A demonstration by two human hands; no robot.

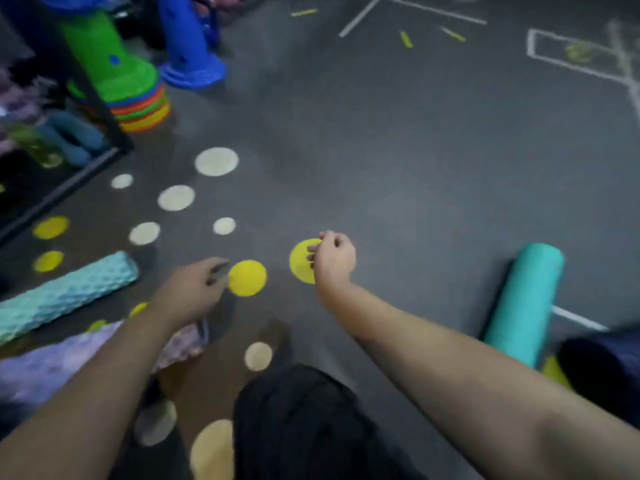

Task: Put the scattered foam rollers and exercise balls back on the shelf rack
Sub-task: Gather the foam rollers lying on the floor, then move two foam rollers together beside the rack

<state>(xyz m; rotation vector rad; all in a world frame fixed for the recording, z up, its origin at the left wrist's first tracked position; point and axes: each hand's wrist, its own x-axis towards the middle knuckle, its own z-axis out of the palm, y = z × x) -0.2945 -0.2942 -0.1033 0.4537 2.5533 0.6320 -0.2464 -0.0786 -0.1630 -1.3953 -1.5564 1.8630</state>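
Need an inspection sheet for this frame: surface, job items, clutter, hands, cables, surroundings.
Surface: dark grey floor with white tape lines.
Job's things: textured teal roller, purple roller and smooth teal roller all lie on the floor; no exercise balls seen.
Clutter: white discs and yellow ones scattered flat on the floor.
Hands: right hand pinches the right yellow disc; left hand is at the edge of the middle yellow disc, grip unclear from blur.
Cables: nothing seen.
Surroundings: black shelf rack at far left; stacked cones beside it.
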